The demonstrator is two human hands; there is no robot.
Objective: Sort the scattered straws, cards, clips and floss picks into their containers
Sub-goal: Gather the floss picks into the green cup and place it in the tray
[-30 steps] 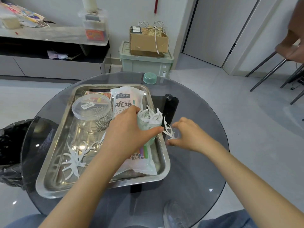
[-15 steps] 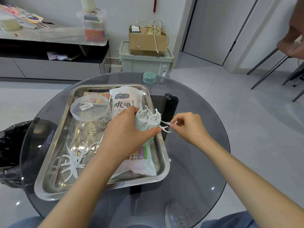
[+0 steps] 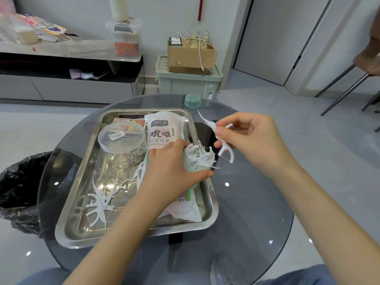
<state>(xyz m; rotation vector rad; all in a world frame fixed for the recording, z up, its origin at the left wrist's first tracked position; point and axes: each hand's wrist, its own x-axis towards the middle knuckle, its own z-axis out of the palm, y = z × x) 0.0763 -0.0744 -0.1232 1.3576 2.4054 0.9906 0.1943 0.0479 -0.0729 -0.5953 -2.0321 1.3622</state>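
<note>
My left hand (image 3: pixel 170 171) grips a small green jar (image 3: pixel 193 165) stuffed with white floss picks, over the right side of the steel tray (image 3: pixel 82 227). My right hand (image 3: pixel 253 142) pinches white floss picks (image 3: pixel 223 145) just above and right of the jar's mouth. More loose floss picks (image 3: pixel 100 200) lie in the tray's near left part. A bag of drink straws (image 3: pixel 164 132) lies along the tray's right side. A clear round tub of metal clips (image 3: pixel 122 140) stands at the tray's back left, with a card box (image 3: pixel 127 121) behind it.
The jar's green lid (image 3: pixel 192 100) sits on the round glass table (image 3: pixel 257 202) beyond the tray. A black-lined bin (image 3: pixel 22 186) stands left of the table. A green crate with a cardboard box (image 3: pixel 191 56) is behind, and chair legs (image 3: pixel 345 89) at right.
My right hand lifted floss picks off the glass beside the tray and raised them above the jar. My left hand kept hold of the jar.
</note>
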